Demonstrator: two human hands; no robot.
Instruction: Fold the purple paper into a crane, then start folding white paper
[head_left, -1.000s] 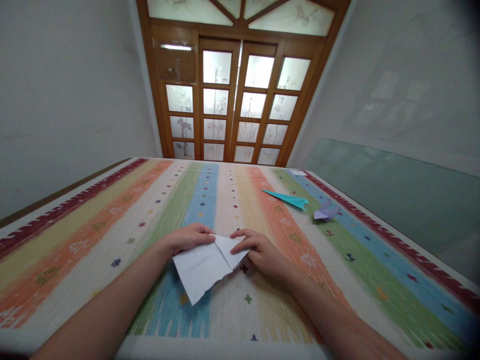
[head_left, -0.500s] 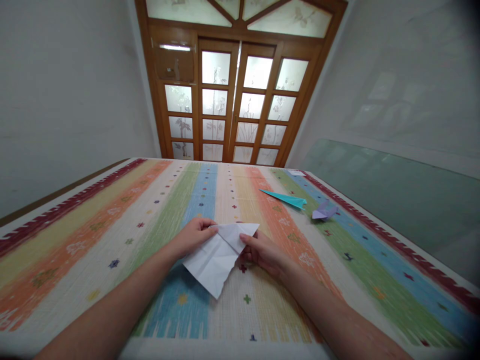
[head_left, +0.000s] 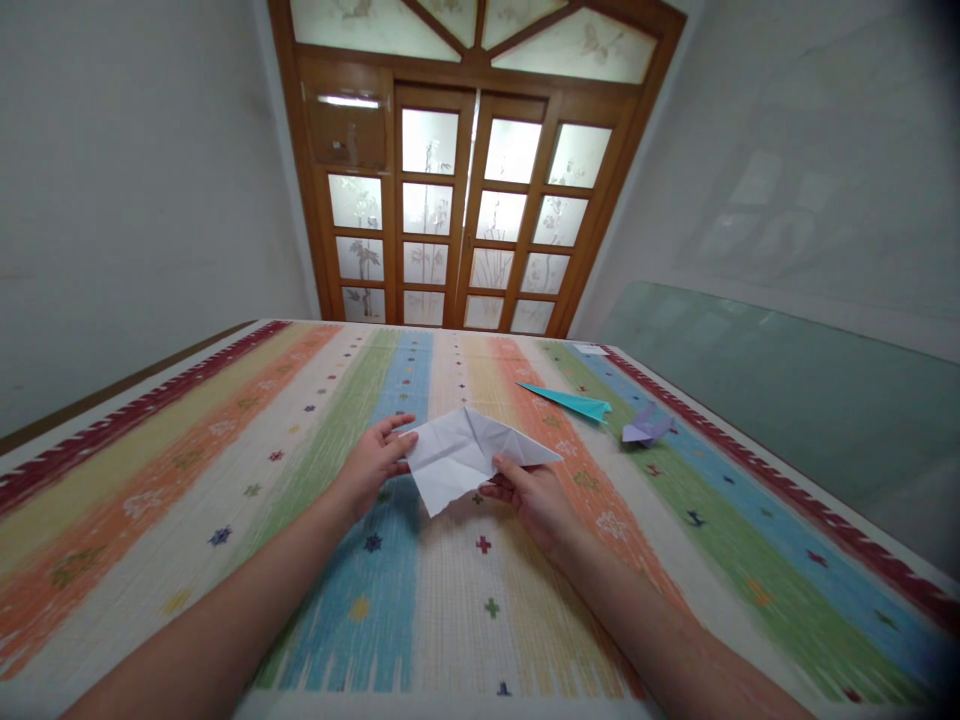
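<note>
The right hand (head_left: 529, 495) is grasping the white paper (head_left: 454, 455), its thumb pressing on top and its fingers curling beneath. The left hand (head_left: 375, 462) is touching the left edge with its thumb, fingers spreading loosely; cannot tell whether they are pinching. The thin, matte sheet is showing creases, a ragged near edge and a pointed right tip, all over the woven-looking striped tablecloth (head_left: 450, 630). Beyond, rightward, a slender turquoise paper dart (head_left: 570, 402) is lying near an angular lilac folded piece (head_left: 646, 430).
</note>
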